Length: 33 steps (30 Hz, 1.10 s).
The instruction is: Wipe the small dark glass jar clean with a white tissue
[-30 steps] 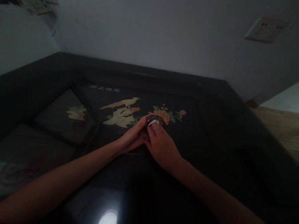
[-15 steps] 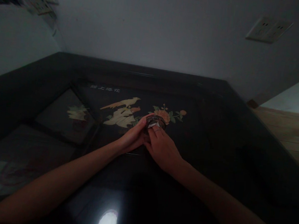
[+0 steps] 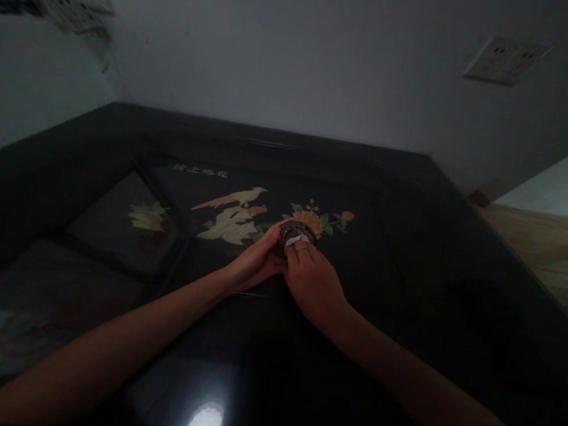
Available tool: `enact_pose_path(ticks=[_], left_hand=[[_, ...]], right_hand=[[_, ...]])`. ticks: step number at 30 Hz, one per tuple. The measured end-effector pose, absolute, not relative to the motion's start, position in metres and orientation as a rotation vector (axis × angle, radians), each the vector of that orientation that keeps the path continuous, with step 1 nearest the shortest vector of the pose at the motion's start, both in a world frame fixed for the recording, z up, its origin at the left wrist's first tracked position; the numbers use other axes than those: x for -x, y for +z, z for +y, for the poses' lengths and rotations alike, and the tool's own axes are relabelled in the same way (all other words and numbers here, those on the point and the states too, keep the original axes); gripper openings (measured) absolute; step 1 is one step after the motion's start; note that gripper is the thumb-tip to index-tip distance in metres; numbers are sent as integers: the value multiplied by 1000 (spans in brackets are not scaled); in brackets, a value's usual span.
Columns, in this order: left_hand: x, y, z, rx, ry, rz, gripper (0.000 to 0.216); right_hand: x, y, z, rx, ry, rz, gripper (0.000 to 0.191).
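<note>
A small, dark, round bowl-like object [image 3: 291, 227] with a shiny rim is held over the dark glossy tabletop [image 3: 365, 355]. My left hand [image 3: 258, 256] grips it from the left side, fingers closed around its edge. My right hand [image 3: 316, 284] pinches a white tissue [image 3: 297, 240] and presses it into the object's opening. A ring shows on one right finger. Both hands partly cover the object, so its lower part and exact kind are hidden.
Inlaid in the tabletop are a pale bird [image 3: 238, 196], an orange flower [image 3: 309, 221] and white characters [image 3: 200, 171]. Wall sockets [image 3: 507, 60] sit at upper right, more sockets [image 3: 72, 8] at upper left. Wooden flooring [image 3: 553, 235] shows beyond the right edge.
My right hand and the tissue have shifted slightly right and down at the object's opening. The object has tilted a little; my left hand still holds it.
</note>
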<state>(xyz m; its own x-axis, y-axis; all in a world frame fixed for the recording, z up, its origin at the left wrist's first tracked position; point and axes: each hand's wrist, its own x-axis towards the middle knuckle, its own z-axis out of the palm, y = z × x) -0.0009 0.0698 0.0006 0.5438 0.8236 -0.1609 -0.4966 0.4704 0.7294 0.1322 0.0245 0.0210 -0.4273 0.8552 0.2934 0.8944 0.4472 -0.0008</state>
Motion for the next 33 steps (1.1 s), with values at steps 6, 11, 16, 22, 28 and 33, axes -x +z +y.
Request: enact_pose_path(ticks=[6, 11, 16, 22, 28, 33], left_hand=[[0, 4, 69, -638, 877, 517, 43], [1, 4, 69, -662, 851, 544, 41], [1, 3, 69, -677, 834, 575, 44], [0, 7, 67, -658, 874, 535, 44], [0, 4, 68, -671, 869, 525, 38], [1, 1, 69, -698, 847, 523, 39]], right_hand=[[-133, 22, 25, 1396, -99, -2440, 41], [-135, 17, 27, 1444, -370, -2460, 38], [-133, 20, 25, 1508, -389, -2472, 35], [-134, 26, 24, 1389, -50, -2465, 42], [-136, 18, 27, 1442, -241, -2426, 38], [-134, 19, 25, 1531, -318, -2428, 36]])
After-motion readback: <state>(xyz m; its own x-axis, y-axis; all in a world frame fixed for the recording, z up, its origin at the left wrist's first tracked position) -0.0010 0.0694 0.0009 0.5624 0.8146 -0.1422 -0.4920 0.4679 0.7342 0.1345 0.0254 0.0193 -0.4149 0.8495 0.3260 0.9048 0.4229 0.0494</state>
